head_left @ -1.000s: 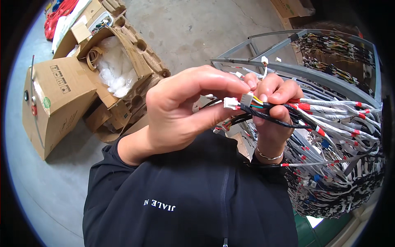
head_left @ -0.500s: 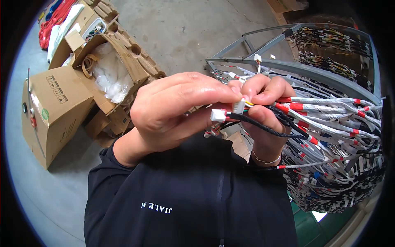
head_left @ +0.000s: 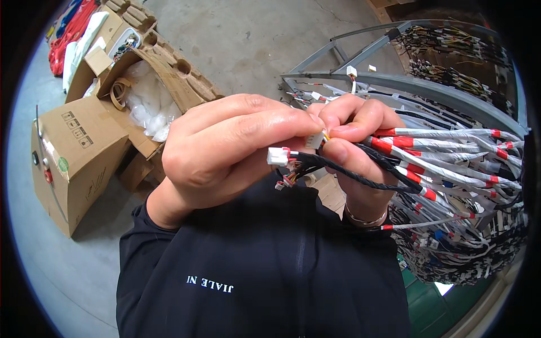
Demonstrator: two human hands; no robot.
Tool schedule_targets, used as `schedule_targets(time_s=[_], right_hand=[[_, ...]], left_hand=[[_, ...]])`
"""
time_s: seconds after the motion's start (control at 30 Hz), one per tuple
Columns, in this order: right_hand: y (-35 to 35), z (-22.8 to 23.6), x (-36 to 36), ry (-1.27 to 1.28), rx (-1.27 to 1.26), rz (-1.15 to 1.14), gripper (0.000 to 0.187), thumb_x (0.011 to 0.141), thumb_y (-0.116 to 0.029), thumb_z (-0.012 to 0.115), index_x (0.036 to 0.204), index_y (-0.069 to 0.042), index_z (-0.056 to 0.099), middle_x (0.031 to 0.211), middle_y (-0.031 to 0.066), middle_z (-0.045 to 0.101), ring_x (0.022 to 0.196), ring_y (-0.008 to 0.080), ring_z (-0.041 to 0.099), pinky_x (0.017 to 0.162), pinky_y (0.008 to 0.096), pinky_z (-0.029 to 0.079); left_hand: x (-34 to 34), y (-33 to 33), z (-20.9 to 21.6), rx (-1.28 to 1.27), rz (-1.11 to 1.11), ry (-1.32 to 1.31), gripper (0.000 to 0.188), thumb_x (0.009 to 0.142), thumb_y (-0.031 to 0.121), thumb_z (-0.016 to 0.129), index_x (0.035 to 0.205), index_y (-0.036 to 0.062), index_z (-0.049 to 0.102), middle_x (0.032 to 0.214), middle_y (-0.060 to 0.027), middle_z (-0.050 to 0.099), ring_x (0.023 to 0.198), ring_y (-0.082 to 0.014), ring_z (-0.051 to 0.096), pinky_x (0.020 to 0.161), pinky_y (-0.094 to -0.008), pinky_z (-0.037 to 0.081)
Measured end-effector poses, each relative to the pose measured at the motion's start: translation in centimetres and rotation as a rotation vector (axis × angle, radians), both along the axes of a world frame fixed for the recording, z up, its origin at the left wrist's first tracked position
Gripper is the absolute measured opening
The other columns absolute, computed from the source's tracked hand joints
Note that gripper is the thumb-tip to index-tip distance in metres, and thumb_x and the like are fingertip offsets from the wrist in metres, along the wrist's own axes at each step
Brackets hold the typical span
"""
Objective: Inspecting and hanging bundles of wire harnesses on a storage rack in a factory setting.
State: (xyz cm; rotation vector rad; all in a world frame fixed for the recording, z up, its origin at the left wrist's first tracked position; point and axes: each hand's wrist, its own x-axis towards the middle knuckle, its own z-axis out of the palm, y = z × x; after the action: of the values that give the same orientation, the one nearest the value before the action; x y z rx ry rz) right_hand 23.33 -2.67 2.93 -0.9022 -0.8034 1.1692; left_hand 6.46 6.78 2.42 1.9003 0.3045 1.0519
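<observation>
My left hand [head_left: 217, 143] is closed, its thumb and fingertips pinching a white multi-pin connector [head_left: 314, 140]. Yellow and dark wires leave that connector toward my right hand [head_left: 360, 127], whose thumb and fingers grip them right behind the housing. A second white connector [head_left: 278, 156] with red at its wire end hangs beside the left fingers, on a black twisted cable [head_left: 355, 173] that runs under the right thumb. Below it dangle smaller connectors [head_left: 282, 184], partly hidden by the left hand. White-wrapped cables with red tape bands [head_left: 445, 160] stretch rightward from behind the right hand.
A grey metal frame rack [head_left: 417, 84] on the right carries many hanging wire harnesses [head_left: 451, 248]. Open cardboard boxes stand at left, one holding clear plastic bags [head_left: 147, 101], beside a closed carton [head_left: 79, 163]. Moulded pulp trays [head_left: 169, 53] lie behind them on the concrete floor.
Both hands have shifted slightly left, carrying the pinched connector, which now sits at a different tilt. The second connector has swung left, and more of the small connectors below it shows.
</observation>
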Motion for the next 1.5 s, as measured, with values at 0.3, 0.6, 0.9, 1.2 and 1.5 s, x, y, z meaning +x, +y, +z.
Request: schedule_targets(time_s=[0.3, 0.6, 0.9, 1.2, 1.5], right_hand=[[-0.6, 0.8, -0.2, 0.031, -0.093, 0.006, 0.017, 0.08, 0.005, 0.072, 0.084, -0.003, 0.058, 0.092, 0.013, 0.063, 0.083, 0.014, 0.06, 0.073, 0.0281, 0.049], [0.0, -0.3, 0.1, -0.01, -0.094, -0.127, 0.017, 0.083, 0.008, 0.066, 0.09, -0.004, 0.056, 0.094, 0.0135, 0.061, 0.076, 0.0133, 0.057, 0.069, 0.0275, 0.048], [0.2, -0.4, -0.9, 0.108, -0.046, -0.196, 0.016, 0.08, 0.01, 0.064, 0.086, -0.003, 0.056, 0.089, 0.0141, 0.06, 0.076, 0.0172, 0.057, 0.085, 0.0403, 0.045], [-0.2, 0.3, -1.1, 0.232, -0.114, -0.159, 0.018, 0.08, 0.011, 0.062, 0.089, -0.003, 0.055, 0.09, 0.0127, 0.058, 0.086, 0.0201, 0.056, 0.09, 0.0411, 0.043], [-0.4, 0.0, -0.7, 0.183, -0.152, -0.123, 0.022, 0.079, 0.013, 0.064, 0.09, -0.004, 0.055, 0.091, 0.0136, 0.06, 0.085, 0.0191, 0.057, 0.087, 0.0394, 0.044]], left_hand=[[0.3, -0.3, -1.0, -0.208, -0.06, -0.045, 0.028, 0.07, -0.001, 0.078, 0.096, -0.0054, 0.068, 0.087, -0.0144, 0.071, 0.077, -0.0247, 0.069, 0.07, -0.0316, 0.055], [0.3, -2.0, -2.0, -0.233, 0.074, -0.218, 0.048, 0.063, -0.006, 0.082, 0.106, 0.0045, 0.064, 0.092, -0.009, 0.06, 0.074, -0.0193, 0.061, 0.063, -0.0277, 0.05], [0.0, -1.3, -2.9, -0.392, -0.102, -0.148, 0.029, 0.078, 0.006, 0.077, 0.098, -0.0058, 0.059, 0.084, -0.013, 0.056, 0.072, -0.0211, 0.06, 0.065, -0.032, 0.055], [1.6, -0.8, -2.3, -0.587, -0.096, -0.092, 0.034, 0.075, -0.002, 0.072, 0.108, -0.0071, 0.066, 0.096, -0.0131, 0.064, 0.084, -0.0174, 0.059, 0.072, -0.0269, 0.047], [1.7, 0.1, -3.1, -0.481, -0.15, -0.114, 0.034, 0.07, 0.006, 0.082, 0.1, -0.0039, 0.07, 0.091, -0.0116, 0.065, 0.082, -0.0181, 0.06, 0.069, -0.0252, 0.047]])
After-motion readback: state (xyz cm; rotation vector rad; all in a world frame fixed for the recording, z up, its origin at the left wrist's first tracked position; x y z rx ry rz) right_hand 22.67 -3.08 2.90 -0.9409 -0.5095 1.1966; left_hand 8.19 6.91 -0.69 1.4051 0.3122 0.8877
